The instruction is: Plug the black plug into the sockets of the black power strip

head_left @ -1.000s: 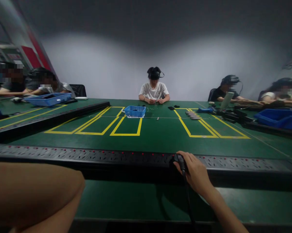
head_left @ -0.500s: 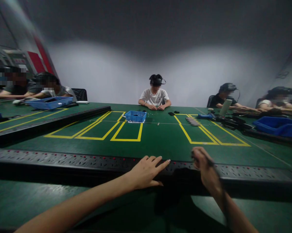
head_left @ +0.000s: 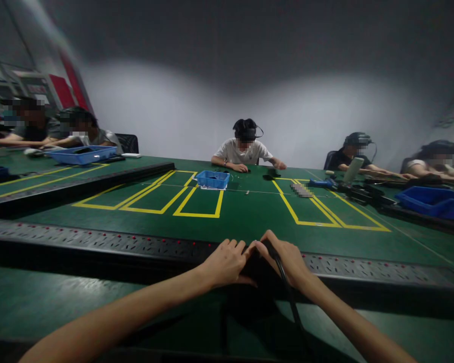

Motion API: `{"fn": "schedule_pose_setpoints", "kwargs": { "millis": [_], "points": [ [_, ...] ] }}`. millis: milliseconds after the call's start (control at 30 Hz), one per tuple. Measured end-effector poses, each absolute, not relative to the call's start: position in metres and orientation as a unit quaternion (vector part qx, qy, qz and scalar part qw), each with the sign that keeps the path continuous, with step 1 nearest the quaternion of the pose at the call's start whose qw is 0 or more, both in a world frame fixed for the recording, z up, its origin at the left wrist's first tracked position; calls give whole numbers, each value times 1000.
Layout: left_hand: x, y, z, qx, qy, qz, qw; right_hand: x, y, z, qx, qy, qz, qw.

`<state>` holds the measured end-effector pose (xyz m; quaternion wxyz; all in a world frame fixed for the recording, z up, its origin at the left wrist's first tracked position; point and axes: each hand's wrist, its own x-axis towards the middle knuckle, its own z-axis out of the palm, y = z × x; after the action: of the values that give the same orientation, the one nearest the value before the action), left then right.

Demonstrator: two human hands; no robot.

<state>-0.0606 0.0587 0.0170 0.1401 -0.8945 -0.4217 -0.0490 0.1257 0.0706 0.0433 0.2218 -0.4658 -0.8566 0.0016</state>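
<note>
A long black power strip [head_left: 98,241] with red lights runs across the green table in front of me. My left hand [head_left: 227,263] rests on the strip with its fingers curled over the top edge. Right beside it, my right hand [head_left: 285,258] is closed on a black plug at the strip, and its black cable [head_left: 290,302] trails down toward me. The fingertips of both hands almost touch. The plug itself is mostly hidden under my fingers.
Beyond the strip lies a green table [head_left: 249,212] marked with yellow tape rectangles and a small blue tray [head_left: 212,179]. A person in a white shirt [head_left: 244,150] sits opposite. Other people work at the left and right, with blue bins [head_left: 434,200] and tools.
My right hand came down and left from above the strip, bringing the plug onto the strip next to my left hand. My left hand's fingers went from stretched out to curled.
</note>
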Motion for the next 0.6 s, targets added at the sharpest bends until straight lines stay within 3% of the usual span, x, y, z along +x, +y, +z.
{"fn": "schedule_pose_setpoints", "kwargs": {
  "millis": [600],
  "points": [
    [-61, 57, 21, -899, -416, -34, 136, 122, 67, 29, -438, -884, -78, 146]
  ]
}}
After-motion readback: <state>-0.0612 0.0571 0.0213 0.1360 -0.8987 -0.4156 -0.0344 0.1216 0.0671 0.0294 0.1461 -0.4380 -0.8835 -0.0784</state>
